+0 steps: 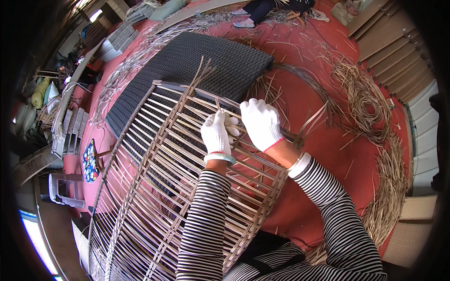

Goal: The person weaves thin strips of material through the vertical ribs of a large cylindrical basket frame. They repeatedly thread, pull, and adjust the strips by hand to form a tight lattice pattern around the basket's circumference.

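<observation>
A red floor covering (323,140) spreads across the room, strewn with loose tan rattan strips (370,107) that curl in heaps to the right. A dark woven panel (206,61) lies flat further back. Pale wooden slatted boards (398,51) lean at the upper right, a grey plastic stool (65,189) stands at the left, and daylight glows at the lower left edge.

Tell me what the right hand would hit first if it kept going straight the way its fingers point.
The right hand points up and away, toward the frame's top rail. It would probably first meet the loose strips woven there, then the dark woven panel beyond; depth is hard to judge.
</observation>
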The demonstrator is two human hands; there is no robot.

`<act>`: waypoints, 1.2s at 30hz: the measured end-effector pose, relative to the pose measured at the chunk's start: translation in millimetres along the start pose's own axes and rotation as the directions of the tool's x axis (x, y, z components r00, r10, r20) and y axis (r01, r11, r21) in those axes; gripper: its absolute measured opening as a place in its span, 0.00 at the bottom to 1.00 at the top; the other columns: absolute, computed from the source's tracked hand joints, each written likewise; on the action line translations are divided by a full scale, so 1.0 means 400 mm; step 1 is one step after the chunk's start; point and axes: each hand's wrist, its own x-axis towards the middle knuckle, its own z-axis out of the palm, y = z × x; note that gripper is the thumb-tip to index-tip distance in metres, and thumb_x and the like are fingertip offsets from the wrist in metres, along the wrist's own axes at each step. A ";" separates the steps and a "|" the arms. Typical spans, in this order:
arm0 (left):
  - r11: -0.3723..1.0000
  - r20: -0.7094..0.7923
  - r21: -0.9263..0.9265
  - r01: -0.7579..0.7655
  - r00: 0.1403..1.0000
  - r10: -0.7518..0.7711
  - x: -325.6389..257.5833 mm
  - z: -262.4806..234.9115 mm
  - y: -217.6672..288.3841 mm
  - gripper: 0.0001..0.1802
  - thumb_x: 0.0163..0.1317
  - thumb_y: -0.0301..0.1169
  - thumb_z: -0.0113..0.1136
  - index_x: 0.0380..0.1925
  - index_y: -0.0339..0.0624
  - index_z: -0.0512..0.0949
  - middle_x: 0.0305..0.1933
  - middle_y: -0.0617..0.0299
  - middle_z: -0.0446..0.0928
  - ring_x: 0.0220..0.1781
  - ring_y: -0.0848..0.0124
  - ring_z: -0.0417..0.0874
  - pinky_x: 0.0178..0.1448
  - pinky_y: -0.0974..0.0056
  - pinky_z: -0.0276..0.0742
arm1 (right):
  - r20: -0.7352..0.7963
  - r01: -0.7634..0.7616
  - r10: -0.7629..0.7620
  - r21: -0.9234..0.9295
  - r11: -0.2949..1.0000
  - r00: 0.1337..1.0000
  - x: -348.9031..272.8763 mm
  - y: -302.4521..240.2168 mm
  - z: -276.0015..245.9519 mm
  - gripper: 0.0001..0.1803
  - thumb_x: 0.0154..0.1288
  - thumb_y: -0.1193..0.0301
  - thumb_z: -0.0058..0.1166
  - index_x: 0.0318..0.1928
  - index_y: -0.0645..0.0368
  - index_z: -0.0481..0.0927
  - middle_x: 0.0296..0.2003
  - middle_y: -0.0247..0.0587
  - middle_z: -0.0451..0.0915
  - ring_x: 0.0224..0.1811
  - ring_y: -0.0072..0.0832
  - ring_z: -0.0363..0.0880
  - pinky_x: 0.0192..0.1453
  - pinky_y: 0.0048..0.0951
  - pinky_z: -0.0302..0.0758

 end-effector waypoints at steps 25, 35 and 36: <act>0.937 0.427 0.348 0.032 0.885 -0.188 0.048 -0.017 0.058 0.14 0.85 0.38 0.53 0.53 0.39 0.82 0.30 0.70 0.79 0.23 0.83 0.72 0.22 0.75 0.64 | 0.573 -0.578 0.087 0.794 0.188 0.815 0.074 0.109 0.059 0.24 0.74 0.50 0.65 0.45 0.62 0.89 0.34 0.42 0.87 0.34 0.31 0.86 0.44 0.38 0.82; 0.319 0.192 0.638 -0.701 0.546 0.816 -0.177 -0.076 0.069 0.27 0.69 0.31 0.74 0.66 0.36 0.80 0.62 0.43 0.86 0.67 0.52 0.88 0.70 0.52 0.85 | 0.559 -0.483 0.295 0.825 -0.294 0.775 0.113 0.178 0.156 0.06 0.69 0.68 0.71 0.36 0.57 0.90 0.26 0.29 0.83 0.24 0.16 0.77 0.26 0.23 0.73; 0.243 0.271 0.659 -0.712 0.526 0.807 -0.244 -0.149 0.068 0.27 0.69 0.30 0.73 0.66 0.37 0.81 0.64 0.43 0.85 0.67 0.51 0.88 0.71 0.52 0.85 | 0.589 -0.528 0.274 0.806 -0.269 0.760 0.122 0.204 0.171 0.05 0.70 0.69 0.70 0.38 0.57 0.90 0.27 0.27 0.81 0.24 0.16 0.77 0.26 0.22 0.72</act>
